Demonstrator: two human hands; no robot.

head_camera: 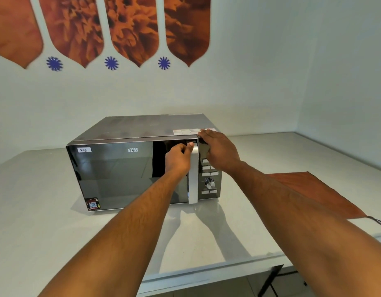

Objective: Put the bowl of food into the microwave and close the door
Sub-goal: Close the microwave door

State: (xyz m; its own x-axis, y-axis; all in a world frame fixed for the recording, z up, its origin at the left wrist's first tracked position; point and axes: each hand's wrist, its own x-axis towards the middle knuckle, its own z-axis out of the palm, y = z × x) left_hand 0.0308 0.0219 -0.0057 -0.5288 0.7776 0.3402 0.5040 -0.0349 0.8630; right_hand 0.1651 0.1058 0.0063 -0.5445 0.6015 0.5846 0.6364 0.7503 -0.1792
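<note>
- Left hand point(179, 156) curled around door handle point(193, 174), pinching its top
- Right hand point(219, 150) spread flat, bracing microwave point(121, 168) top corner
- Door likely stiff; bowl unseen

Premises appear to be a shared pantry or canteen corner, not a home kitchen. Evidence: a microwave point(142, 163) labelled "Veg" on its door stands alone on a plain grey table point(35, 211) set into a corner of bare pale walls. At 11 o'clock, printed orange wall graphics point(129, 28) with blue star motifs. At 3 o'clock, a rust-coloured cloth point(313, 194).
</note>
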